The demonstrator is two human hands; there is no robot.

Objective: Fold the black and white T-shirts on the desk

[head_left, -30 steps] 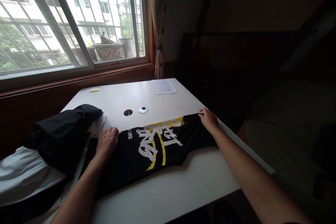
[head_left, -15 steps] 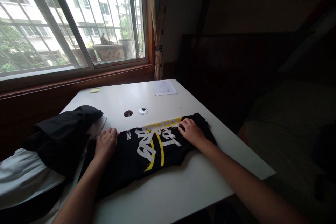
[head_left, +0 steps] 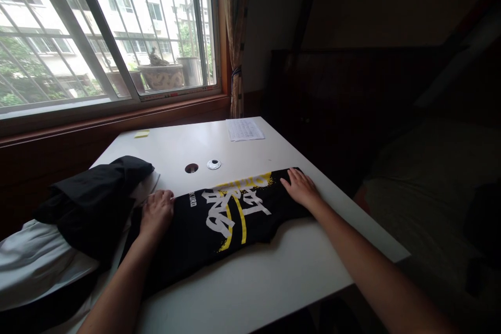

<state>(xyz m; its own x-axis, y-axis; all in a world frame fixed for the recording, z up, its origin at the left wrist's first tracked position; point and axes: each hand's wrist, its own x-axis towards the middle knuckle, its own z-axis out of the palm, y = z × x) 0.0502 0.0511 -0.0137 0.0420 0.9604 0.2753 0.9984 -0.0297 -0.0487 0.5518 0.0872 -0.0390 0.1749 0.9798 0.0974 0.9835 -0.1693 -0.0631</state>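
Black garment (head_left: pixel 227 225) up first in the head view, pale-and-yellow lettering on top, laid lengthwise across the white table (head_left: pixel 250 287). At its left end, left hand (head_left: pixel 157 213) down on the cloth, fingers bent by the far edge; impossible to tell whether pinching or merely pressing. Across at the right end, right hand (head_left: pixel 301 187) palm down on top, fingers loosely spread, nothing clenched. And close by on the left, a heap of dark and white clothes (head_left: pixel 94 193), touching the garment or just beside it, hard to say. Possible trouble there: fabric snagged in fabric, through any drag leftward. Look at that near edge, wavy toward the right: likely to bunch or crease if pushed unevenly from both ends. Right end near the table's side, too; could slip over if pulled too far. Farther back, papers (head_left: pixel 245 129) and a yellow slip (head_left: pixel 141 134), both well apart, probably little threatened.
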